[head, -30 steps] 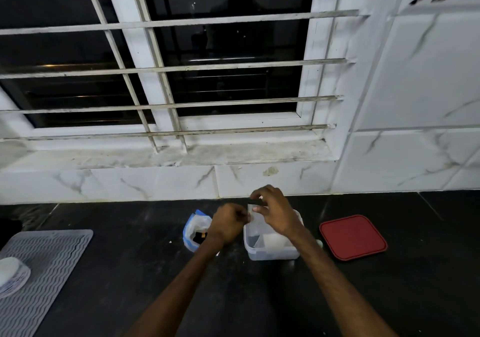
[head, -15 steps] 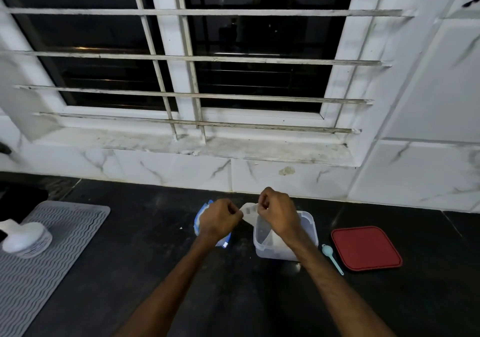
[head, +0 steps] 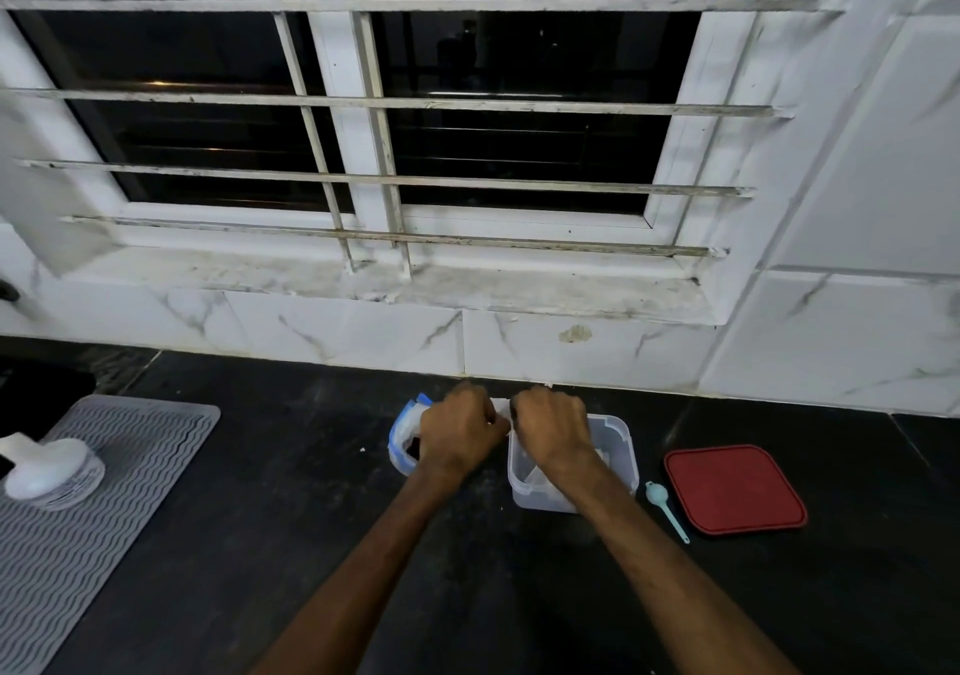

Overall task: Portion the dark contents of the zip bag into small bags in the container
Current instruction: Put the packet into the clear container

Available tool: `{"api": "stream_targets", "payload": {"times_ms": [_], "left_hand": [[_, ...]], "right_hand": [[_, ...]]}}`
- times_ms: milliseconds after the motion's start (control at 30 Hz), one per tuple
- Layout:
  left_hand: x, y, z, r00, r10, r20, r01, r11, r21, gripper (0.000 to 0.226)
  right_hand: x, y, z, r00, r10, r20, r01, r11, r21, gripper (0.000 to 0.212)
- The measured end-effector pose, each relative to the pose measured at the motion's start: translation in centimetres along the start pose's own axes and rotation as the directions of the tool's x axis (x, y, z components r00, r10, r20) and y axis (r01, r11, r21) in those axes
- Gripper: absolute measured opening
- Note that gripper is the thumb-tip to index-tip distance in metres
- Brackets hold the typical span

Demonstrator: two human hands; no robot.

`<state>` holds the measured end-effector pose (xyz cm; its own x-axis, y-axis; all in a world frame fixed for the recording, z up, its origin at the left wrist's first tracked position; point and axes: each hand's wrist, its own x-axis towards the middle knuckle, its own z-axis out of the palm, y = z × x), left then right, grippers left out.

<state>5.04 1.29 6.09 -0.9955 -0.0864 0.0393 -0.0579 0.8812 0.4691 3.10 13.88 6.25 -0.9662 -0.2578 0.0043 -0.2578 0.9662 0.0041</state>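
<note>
Pinches a small pale bag (head: 500, 406) by its top edge with left hand (head: 457, 435) and right hand (head: 553, 435), both with fingers curled in tight, knuckles up, fists nearly touching. Holds that bag in the narrow gap between the fists, above the back-left corner of the clear container (head: 621, 448); cannot tell how far it hangs down, hidden behind the right hand. Has no visible hold on the blue-edged zip bag (head: 402, 438), standing open on the black counter (head: 311, 518) just left of the container, something dark inside, partly covered by the left hand; cannot tell whether touching. Has, right of the container, a light blue spoon (head: 667, 510) and then a red lid (head: 732, 490), both flat on the counter; far left, a grey ribbed mat (head: 130, 492) bearing a white object (head: 49, 471).
</note>
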Motion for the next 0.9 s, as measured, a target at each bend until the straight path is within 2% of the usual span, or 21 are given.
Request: {"api": "stream_targets", "payload": {"times_ms": [133, 300, 400, 433, 500, 533, 600, 667, 733, 800, 900], "left_hand": [[0.4, -0.5, 0.3, 0.997, -0.027, 0.067, 0.041, 0.978, -0.203, 0.020], [0.1, 0.1, 0.8, 0.999, -0.039, 0.021, 0.043, 0.980, -0.193, 0.020], [0.1, -0.3, 1.4, 0.999, 0.011, -0.032, -0.021, 0.941, -0.339, 0.014], [0.2, -0.7, 1.6, 0.998, 0.050, -0.033, -0.059, 0.898, -0.436, 0.019], [0.2, -1.9, 1.9, 0.993, 0.118, -0.014, -0.104, 0.798, -0.594, 0.052], [0.2, -2.4, 2.0, 0.988, 0.152, 0.001, -0.121, 0.786, -0.607, 0.071], [0.2, -2.9, 2.0, 0.976, 0.212, 0.047, -0.158, 0.841, -0.518, 0.103], [0.3, -2.7, 2.3, 0.961, 0.272, 0.057, -0.224, 0.880, -0.419, 0.114], [0.3, -2.0, 2.4, 0.958, 0.288, 0.010, -0.264, 0.891, -0.369, 0.101], [0.1, -1.4, 2.6, 0.965, 0.257, -0.056, -0.260, 0.897, -0.357, 0.076], [-0.2, -1.4, 3.4, 0.974, 0.207, -0.088, -0.225, 0.917, -0.330, 0.051]], "right_hand": [[0.3, 1.0, -0.2, 0.999, 0.013, 0.038, -0.021, 0.977, 0.211, 0.029], [0.4, 1.2, -0.7, 0.990, 0.135, 0.051, -0.142, 0.975, 0.169, 0.020], [0.7, 1.1, -1.2, 0.992, 0.120, 0.033, -0.125, 0.957, 0.263, 0.020], [0.6, 1.2, -1.5, 0.994, 0.110, 0.021, -0.111, 0.949, 0.294, 0.021], [0.6, 1.4, -2.0, 0.996, 0.087, 0.023, -0.090, 0.938, 0.333, 0.023], [0.6, 1.4, -2.1, 0.996, 0.080, 0.028, -0.085, 0.936, 0.341, 0.024], [0.5, 1.3, -2.4, 0.999, 0.043, 0.033, -0.052, 0.943, 0.329, 0.024], [0.4, 0.8, -2.8, 0.997, -0.039, 0.061, 0.020, 0.958, 0.287, 0.023], [0.3, 0.2, -3.4, 0.986, -0.131, 0.107, 0.102, 0.965, 0.242, 0.026], [0.1, -0.1, -4.0, 0.977, -0.184, 0.110, 0.162, 0.969, 0.184, 0.031], [-0.1, -0.1, -4.4, 0.978, -0.183, 0.098, 0.174, 0.980, 0.097, 0.033]]}}
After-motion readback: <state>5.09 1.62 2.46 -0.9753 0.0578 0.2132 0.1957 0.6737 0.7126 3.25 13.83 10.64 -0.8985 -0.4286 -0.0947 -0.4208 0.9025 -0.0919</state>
